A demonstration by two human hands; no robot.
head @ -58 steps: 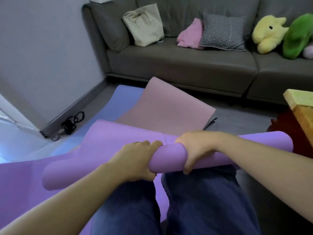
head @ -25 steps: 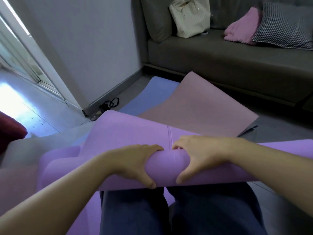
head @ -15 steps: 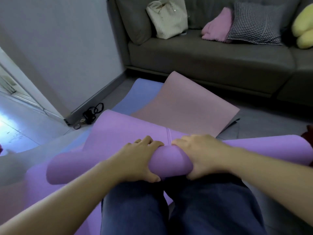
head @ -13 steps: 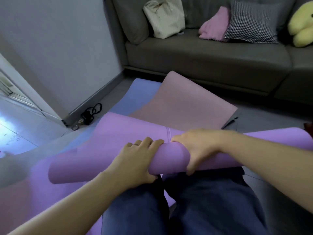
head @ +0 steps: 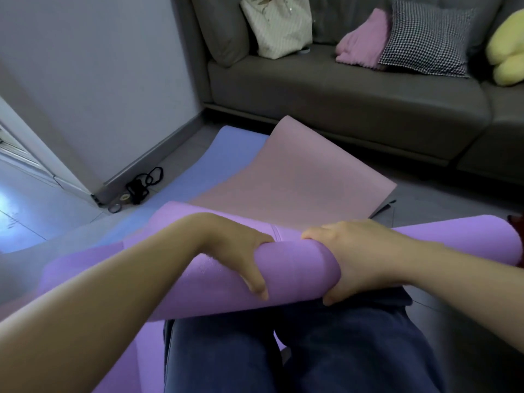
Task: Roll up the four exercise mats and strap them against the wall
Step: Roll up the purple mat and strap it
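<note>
Purple mat point(head: 295, 268) lay part-rolled near the sofa point(head: 340, 89), our left hand point(head: 241, 251) and right hand point(head: 357, 256) both curled round it. Rolling was underway, we judged, and the next move called for even turns toward the sofa.

— What colour is being shown by the rolled mat point(head: 295, 268)?
— Plain lilac is being shown. A dusty pink mat point(head: 297, 177) and a periwinkle blue mat point(head: 226, 154) are also being seen, both unpatterned.
— And the sofa point(head: 340, 89)?
— Dark grey is being displayed there. A cream bag point(head: 278, 24) is being marked by a fine woven stripe. A soft pink throw point(head: 360, 43) is being seen, a cushion point(head: 425, 38) is being covered in small black-and-white check, and a plush toy point(head: 507, 52) is being shown in pale yellow.
— The rest?
— Dark blue trousers point(head: 354, 350) are being worn. Black straps point(head: 144, 182) are being seen against a grey skirting point(head: 153, 154). The wall point(head: 99, 66) is being lit pale grey, and the floor point(head: 453, 205) is being shown in mid grey.
</note>
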